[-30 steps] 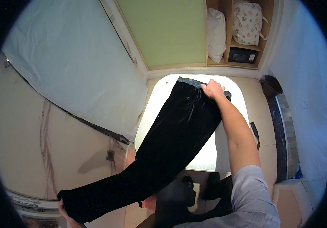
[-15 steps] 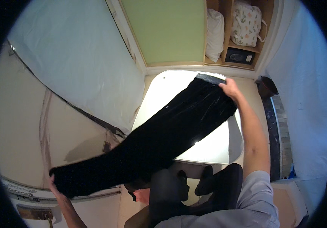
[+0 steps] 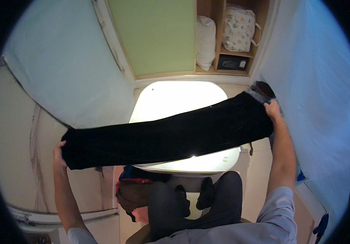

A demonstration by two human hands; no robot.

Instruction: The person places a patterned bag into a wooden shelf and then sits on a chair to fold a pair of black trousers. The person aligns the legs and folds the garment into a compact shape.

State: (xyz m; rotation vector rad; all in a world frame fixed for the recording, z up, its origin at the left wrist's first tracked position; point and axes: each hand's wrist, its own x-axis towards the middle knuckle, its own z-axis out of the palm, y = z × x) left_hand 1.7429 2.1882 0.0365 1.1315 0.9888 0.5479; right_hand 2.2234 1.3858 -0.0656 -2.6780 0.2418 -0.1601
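Note:
A pair of black trousers [image 3: 166, 136] is stretched sideways between my two hands, folded lengthwise so the legs lie together. My left hand [image 3: 59, 154] grips the leg ends at the far left. At the right, my right hand [image 3: 272, 110] pinches the waist end, where a grey waistband lining [image 3: 257, 96] shows. Most of my fingers are hidden behind the cloth. Below the trousers is a white, brightly lit table [image 3: 183, 95] with rounded corners; the cloth hides its middle.
A pile of dark, brown and pink clothes [image 3: 136, 195] lies left of my legs. Behind the table are a green panel [image 3: 154, 38] and a wooden shelf unit [image 3: 219, 24] with a pillow [image 3: 205, 42], a patterned bag [image 3: 239, 29] and a black box [image 3: 232, 62]. A dark bin [image 3: 265, 88] stands at right.
The trousers have swung from a steep diagonal to nearly level. My left hand has risen with the leg ends, while my right hand has moved right and slightly nearer with the waist.

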